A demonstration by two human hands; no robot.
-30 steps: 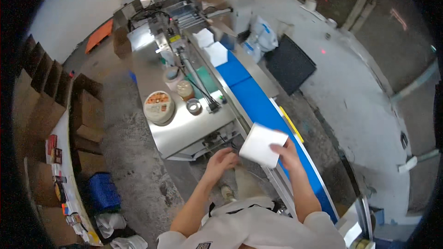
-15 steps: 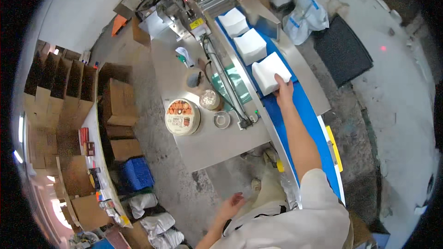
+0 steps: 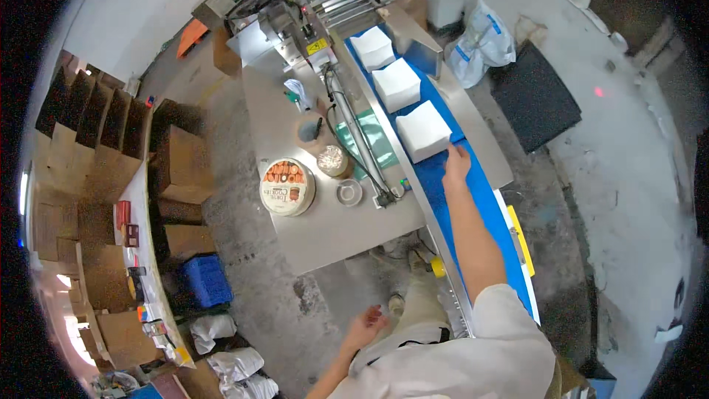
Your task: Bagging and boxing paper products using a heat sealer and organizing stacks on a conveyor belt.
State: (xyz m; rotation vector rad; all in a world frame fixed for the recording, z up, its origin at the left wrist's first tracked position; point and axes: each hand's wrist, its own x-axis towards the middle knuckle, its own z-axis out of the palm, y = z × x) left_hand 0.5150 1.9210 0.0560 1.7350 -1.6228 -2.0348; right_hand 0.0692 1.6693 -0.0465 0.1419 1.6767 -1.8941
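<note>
On the blue conveyor belt [image 3: 473, 210] three white blocks lie in a row; they look like stacks of thin, soft sheets with curved tops. The nearest white block [image 3: 425, 131] has my right hand [image 3: 458, 165] at its near right corner. Those fingers are stretched forward, and whether they still touch the block I cannot tell. Farther up the belt are the middle white block [image 3: 397, 85] and the far white block [image 3: 373, 49]. My left hand [image 3: 365, 326] hangs low beside my leg, away from the belt, its fingers loosely bent and apart with nothing in them.
Left of the belt, a steel table [image 3: 332, 240] carries a round tub [image 3: 286, 187], a jar [image 3: 332, 161] and a small clear dish [image 3: 348, 192]. A metal rail [image 3: 358, 129] runs alongside the belt from the machine [image 3: 295, 41]. Cardboard boxes [image 3: 185, 162] stand at left.
My right hand has slipped off the top of the nearest block to its near corner. The view has shifted slightly; the blocks keep their order on the belt.
</note>
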